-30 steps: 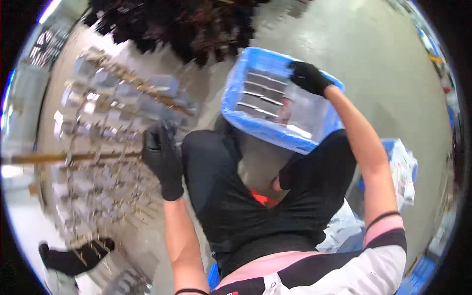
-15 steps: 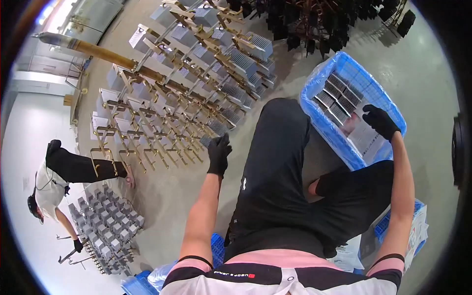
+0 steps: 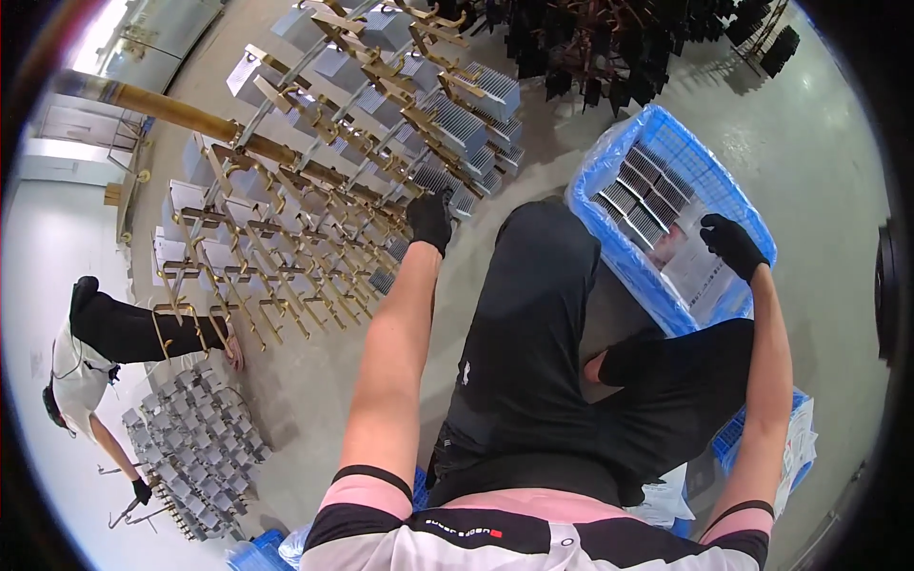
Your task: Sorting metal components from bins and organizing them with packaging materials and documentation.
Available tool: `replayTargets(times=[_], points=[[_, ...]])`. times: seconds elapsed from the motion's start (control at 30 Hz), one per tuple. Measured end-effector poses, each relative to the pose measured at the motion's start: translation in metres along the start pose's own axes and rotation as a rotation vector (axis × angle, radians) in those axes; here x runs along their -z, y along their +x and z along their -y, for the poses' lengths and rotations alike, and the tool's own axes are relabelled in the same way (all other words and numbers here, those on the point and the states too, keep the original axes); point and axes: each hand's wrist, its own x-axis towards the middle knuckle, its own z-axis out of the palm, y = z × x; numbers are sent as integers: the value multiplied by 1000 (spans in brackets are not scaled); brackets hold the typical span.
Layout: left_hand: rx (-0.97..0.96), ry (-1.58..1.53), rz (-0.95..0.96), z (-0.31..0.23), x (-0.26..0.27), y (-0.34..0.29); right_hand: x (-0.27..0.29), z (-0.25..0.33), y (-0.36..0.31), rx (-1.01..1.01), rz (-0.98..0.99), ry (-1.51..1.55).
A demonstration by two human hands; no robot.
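Note:
My left hand [image 3: 429,221], in a black glove, reaches up to the metal rack [image 3: 314,162]. It is at the finned grey heat sinks [image 3: 459,128] hanging on the rack's right side. Its fingers are dark against the parts, and whether they grip one cannot be made out. My right hand [image 3: 732,246], also black-gloved, hovers over the right side of a blue plastic crate [image 3: 624,271]. Its fingers are loosely bent and apart, with nothing visible in them. Inside the plastic-lined crate, several finned heat sinks [image 3: 647,195] lie in rows beside a printed sheet [image 3: 700,271].
A brass-coloured pole [image 3: 171,107] runs through the rack at upper left. Dark parts hang on another rack [image 3: 609,48] at the top. A co-worker [image 3: 95,352] stands at left by a rack of grey blocks [image 3: 195,443]. More blue crates [image 3: 728,438] stand near my legs.
My left hand has moved up and forward from in front of the rack to the hanging heat sinks. My right hand stays over the crate. The whole view has shifted slightly.

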Motion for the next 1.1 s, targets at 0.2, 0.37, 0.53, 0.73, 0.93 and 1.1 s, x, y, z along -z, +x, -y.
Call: replayTargets(times=[0.2, 0.37, 0.53, 0.73, 0.93, 1.1], points=[[334, -54, 141, -17, -21, 11, 2, 2, 0, 17, -23, -103], [732, -408, 204, -25, -28, 13, 4, 5, -1, -26, -20, -82], [231, -52, 185, -34, -23, 4, 9, -3, -9, 11, -40, -84], [501, -969, 2, -19, -3, -30, 5, 5, -2, 24, -13, 10], [769, -1596, 102, -33, 60, -87, 1, 11, -3, 85, 7, -55], [684, -1521, -171, -73, 174, -72, -6, 97, -37, -2, -35, -282]])
